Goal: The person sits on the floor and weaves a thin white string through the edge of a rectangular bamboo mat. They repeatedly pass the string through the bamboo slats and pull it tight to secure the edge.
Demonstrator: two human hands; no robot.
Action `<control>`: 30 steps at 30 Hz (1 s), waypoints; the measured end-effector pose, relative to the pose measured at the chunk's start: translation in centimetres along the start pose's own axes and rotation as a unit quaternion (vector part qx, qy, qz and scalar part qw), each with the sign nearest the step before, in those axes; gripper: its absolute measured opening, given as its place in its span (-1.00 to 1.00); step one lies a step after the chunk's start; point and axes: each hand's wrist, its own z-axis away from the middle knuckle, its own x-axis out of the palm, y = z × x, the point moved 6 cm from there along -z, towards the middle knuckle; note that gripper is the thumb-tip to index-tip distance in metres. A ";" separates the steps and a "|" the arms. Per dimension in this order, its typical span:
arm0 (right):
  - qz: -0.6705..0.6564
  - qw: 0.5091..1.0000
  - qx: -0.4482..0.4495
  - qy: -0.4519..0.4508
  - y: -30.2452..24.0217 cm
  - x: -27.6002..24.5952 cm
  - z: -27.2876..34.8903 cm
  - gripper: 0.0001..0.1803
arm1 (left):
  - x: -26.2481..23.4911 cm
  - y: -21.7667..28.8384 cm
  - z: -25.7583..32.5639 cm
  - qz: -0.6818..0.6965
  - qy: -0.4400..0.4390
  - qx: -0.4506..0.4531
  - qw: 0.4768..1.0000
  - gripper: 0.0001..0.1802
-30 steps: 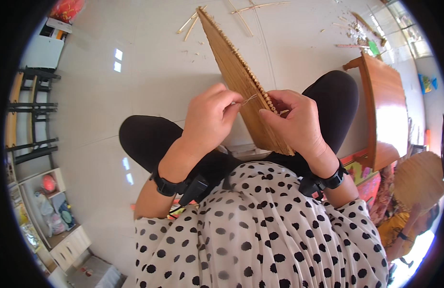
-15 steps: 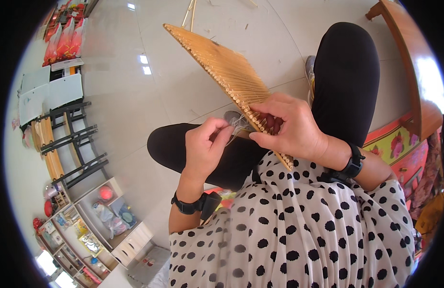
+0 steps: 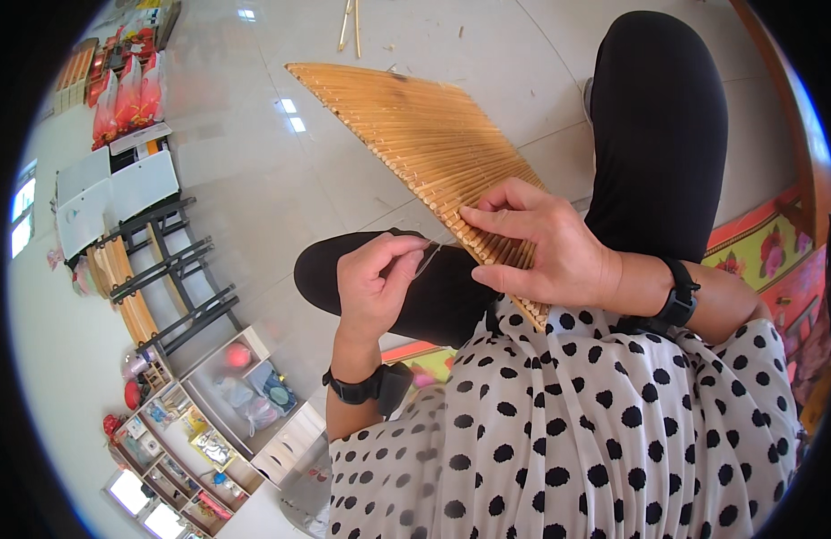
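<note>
A flat mat of many thin straw-coloured stalks (image 3: 433,135), laid side by side and bound together, slants over my lap with its cut ends facing left. My right hand (image 3: 550,242) grips its near part, fingers on the top face and thumb at the cut-end edge. To the left of that edge, my left hand (image 3: 379,278) is closed in a pinch on pale thread (image 3: 431,255), which runs toward the mat. Where the thread meets the stalks is too fine to make out.
Loose stalks (image 3: 350,25) and scraps lie on the tiled floor ahead. A wooden furniture edge (image 3: 797,135) stands at the right, above a floral red-and-yellow cloth (image 3: 757,251). Folded black metal frames (image 3: 177,278) and a shelf unit (image 3: 244,449) with small goods are at the left.
The mat's top face has tipped more into view. My right fingers have flattened onto the stalks. My left hand stays pinched, and the loose thread bunch now shows as a thin strand.
</note>
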 end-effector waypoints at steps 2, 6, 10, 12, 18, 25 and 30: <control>-0.026 0.999 0.024 -0.014 0.2 0.0 0.1 -0.36 | 0.0 0.3 -0.2 -0.008 0.002 -0.004 1.000 -0.91; -0.069 0.997 0.039 -0.020 0.5 0.2 0.3 -0.37 | 0.4 0.6 -0.4 -0.024 0.003 0.037 0.999 -0.90; -0.080 0.996 0.041 -0.018 0.7 0.4 0.4 -0.37 | 0.6 0.4 -0.9 -0.035 0.002 0.066 0.997 -0.89; -0.083 0.996 0.039 -0.016 0.7 0.4 0.5 -0.37 | 0.6 0.5 -0.9 -0.035 0.003 0.073 0.997 -0.89; -0.075 0.997 0.025 -0.017 0.9 0.5 0.6 -0.38 | 0.9 0.4 -1.0 -0.024 -0.002 0.064 0.998 -0.88; -0.065 0.997 0.019 -0.024 0.8 0.5 0.5 -0.38 | 1.2 0.4 -0.8 -0.007 -0.008 0.019 1.000 -0.90; -0.066 0.997 0.030 0.006 0.9 0.6 0.5 -0.40 | 1.2 1.6 -0.8 -0.054 0.010 0.005 0.998 -0.91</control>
